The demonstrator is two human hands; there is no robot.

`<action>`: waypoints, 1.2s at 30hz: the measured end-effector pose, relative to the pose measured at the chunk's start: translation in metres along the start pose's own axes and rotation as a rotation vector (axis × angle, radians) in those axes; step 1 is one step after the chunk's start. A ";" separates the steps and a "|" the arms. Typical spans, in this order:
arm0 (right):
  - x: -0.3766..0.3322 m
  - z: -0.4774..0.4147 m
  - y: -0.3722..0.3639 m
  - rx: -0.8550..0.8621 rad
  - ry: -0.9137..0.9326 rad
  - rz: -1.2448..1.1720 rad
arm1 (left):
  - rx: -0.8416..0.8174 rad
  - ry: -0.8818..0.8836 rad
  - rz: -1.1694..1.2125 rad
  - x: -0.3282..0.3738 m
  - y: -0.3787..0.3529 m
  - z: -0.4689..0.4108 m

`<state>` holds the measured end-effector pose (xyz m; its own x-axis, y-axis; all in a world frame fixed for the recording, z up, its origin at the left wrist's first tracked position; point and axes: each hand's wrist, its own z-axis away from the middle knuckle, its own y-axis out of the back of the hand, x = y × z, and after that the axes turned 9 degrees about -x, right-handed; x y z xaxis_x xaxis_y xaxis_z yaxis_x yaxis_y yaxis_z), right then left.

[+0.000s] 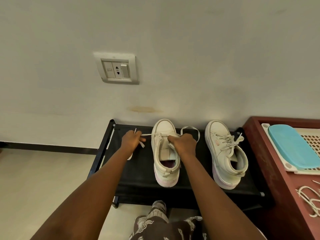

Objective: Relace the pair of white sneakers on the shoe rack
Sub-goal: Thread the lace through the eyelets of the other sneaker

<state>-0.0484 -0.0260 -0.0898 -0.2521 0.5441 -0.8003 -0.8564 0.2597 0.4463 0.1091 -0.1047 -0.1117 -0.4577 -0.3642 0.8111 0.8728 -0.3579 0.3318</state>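
left hand [132, 139] pinches lace [150, 134] end | right hand [184, 143] grips lace on sneaker [164, 153] | risk: strong pull away from right hand may slip lace out

A switch-and-socket plate [116, 68] sits on the pale wall [207, 49] at 11 o'clock, with a brownish stain [145, 109] below it. At 3 o'clock a reddish-brown tabletop [280, 179] carries a white slotted tray [311, 141], and a turquoise lid [292, 146] lies on the tray. Dark skirting [52, 148] runs at 9 o'clock.

One wide camera on my head faces forward and down. The low black fabric shoe rack [138, 170] sits close, twelve o'clock.
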 end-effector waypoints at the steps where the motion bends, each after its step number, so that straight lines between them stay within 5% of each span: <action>1: 0.001 -0.001 0.000 -0.006 0.004 -0.020 | 0.031 -0.057 -0.089 -0.001 0.002 0.001; 5: 0.006 -0.005 0.010 0.071 0.074 -0.205 | -0.023 -0.424 -0.320 0.006 0.009 0.010; 9: 0.005 -0.014 0.017 0.060 0.157 -0.172 | -0.143 -0.551 -0.567 0.011 -0.001 0.006; 13: 0.000 -0.024 0.008 -0.040 0.205 0.021 | -0.082 -0.519 -0.599 0.014 -0.008 0.003; 17: 0.000 -0.030 0.006 0.058 0.165 0.119 | -0.068 -0.488 -0.699 0.019 -0.014 0.004; 25: 0.003 -0.033 0.008 -0.093 0.192 0.249 | -0.283 -0.142 -0.521 0.039 -0.022 -0.005; 36: -0.011 -0.033 0.025 -0.254 0.022 -0.269 | -0.304 -0.092 -0.340 0.043 -0.020 -0.008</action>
<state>-0.0818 -0.0522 -0.0835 -0.0106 0.4650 -0.8852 -0.9772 0.1829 0.1078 0.0709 -0.1200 -0.0877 -0.6804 -0.1100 0.7245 0.5803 -0.6846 0.4410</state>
